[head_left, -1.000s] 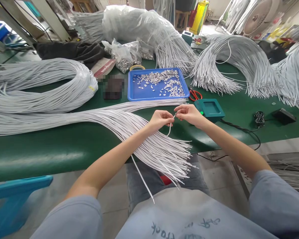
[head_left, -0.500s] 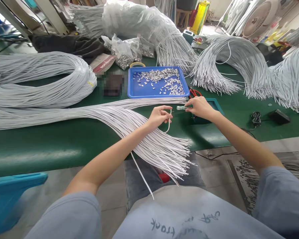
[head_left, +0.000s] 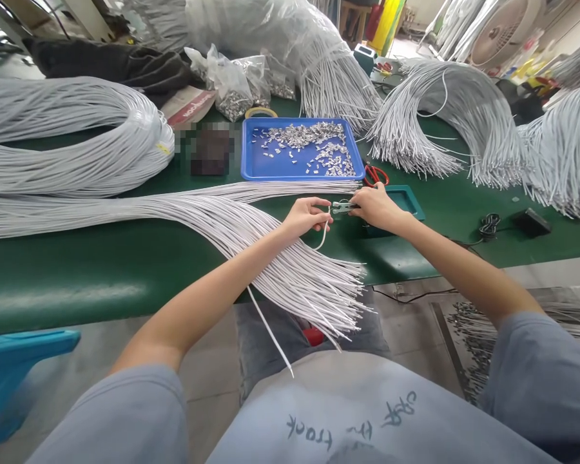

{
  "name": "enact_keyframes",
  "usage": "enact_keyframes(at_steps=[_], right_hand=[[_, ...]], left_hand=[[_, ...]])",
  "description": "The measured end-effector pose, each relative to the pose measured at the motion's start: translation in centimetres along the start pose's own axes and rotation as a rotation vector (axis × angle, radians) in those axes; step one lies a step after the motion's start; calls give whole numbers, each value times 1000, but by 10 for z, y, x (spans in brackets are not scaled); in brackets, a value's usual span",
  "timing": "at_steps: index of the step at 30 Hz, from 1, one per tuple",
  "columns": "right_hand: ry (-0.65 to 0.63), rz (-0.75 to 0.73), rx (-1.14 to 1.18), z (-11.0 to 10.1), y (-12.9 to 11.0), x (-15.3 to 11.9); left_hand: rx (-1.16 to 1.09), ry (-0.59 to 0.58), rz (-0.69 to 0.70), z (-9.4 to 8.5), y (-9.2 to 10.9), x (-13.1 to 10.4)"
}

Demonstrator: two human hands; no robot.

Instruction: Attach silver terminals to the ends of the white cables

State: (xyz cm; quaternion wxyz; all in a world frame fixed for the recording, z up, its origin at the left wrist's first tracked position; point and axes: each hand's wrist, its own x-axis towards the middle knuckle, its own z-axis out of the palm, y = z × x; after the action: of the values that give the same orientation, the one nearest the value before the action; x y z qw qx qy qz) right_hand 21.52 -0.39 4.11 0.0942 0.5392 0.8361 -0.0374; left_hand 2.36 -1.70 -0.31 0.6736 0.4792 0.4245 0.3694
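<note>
My left hand [head_left: 307, 217] pinches one white cable [head_left: 325, 237] between thumb and fingers, its end raised above the spread cable bundle [head_left: 290, 264]. In my right hand [head_left: 374, 205] is a small plier-like metal tool [head_left: 341, 207]. The tool's tip meets the cable end at my left fingertips; whether it grips the cable is too small to tell. Below my left forearm the loose white cable ends fan over the table's front edge. Beneath my right hand lies a teal tray [head_left: 410, 196], partly covered, with red-handled scissors [head_left: 377, 175] just behind.
A blue tray [head_left: 275, 174] of small metal connectors sits behind my hands. Coiled cables [head_left: 140, 138] lie at left, more bundles [head_left: 493, 122] at right. Bags of metal parts [head_left: 236, 93] stand at the back. A black adapter [head_left: 532, 222] with its cord lies on the green table [head_left: 101, 283].
My right hand has brought the tool left, up to the cable end in my left hand. The left hand still pinches the cable. The whole view has shifted slightly.
</note>
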Motion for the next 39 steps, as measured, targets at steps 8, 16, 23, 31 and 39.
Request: enact_keyframes(at_steps=[8, 16, 23, 31, 39], right_hand=[[-26, 8, -10, -3, -15, -1], [-16, -1, -17, -1, -16, -1], [-28, -21, -31, -4, -15, -2], [136, 36, 56, 5, 14, 3], [231, 100, 167, 6, 29, 1]], left_hand=[[15, 35, -13, 1, 0, -1], [39, 84, -38, 3, 2, 0], [58, 89, -22, 1, -1, 1], [53, 91, -34, 0, 0, -1], [47, 70, 30, -3, -3, -1]])
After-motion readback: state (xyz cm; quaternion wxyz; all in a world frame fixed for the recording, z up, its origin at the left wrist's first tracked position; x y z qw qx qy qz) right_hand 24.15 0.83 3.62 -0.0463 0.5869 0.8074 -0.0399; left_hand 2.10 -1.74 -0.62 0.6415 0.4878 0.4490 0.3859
